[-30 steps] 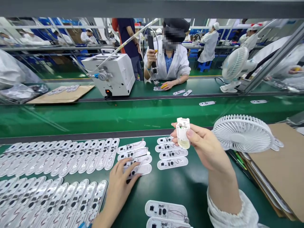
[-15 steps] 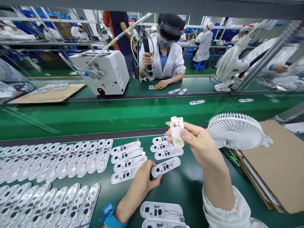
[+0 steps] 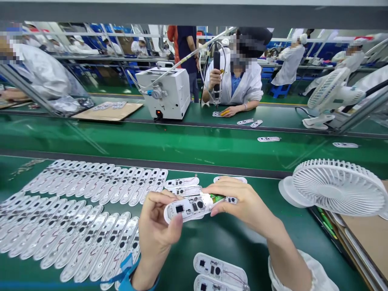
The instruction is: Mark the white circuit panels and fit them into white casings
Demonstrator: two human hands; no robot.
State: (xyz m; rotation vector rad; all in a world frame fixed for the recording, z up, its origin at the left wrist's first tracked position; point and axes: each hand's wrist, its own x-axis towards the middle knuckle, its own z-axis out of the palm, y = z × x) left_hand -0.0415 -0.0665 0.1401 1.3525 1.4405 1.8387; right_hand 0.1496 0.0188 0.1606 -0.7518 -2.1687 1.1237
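My left hand [image 3: 157,226] is closed on the left end of a long white panel with rounded ends, the circuit-board panel [image 3: 188,207], raised above the bench. Black chips show on its upper face. My right hand [image 3: 242,202] grips a small white plastic part [image 3: 207,201] at the right portion of the panel. The part touches the panel there, and something green shows beside it between my right thumb and fingers. My right fingers cover most of the part. Behind my hands lie more such panels [image 3: 182,182], partly hidden.
Rows of similar panels [image 3: 121,230] cover the left bench; two more panels [image 3: 220,268] lie near the front. At right stand a white fan [image 3: 336,190] and cardboard [image 3: 368,236]. Past the green conveyor [image 3: 182,141], a co-worker [image 3: 233,81] holds a black tool beside a white machine [image 3: 166,93].
Both hands came together: my left hand lifted the panel off the bench, and my right hand brought the white plastic part down onto it. The view turned to the left.
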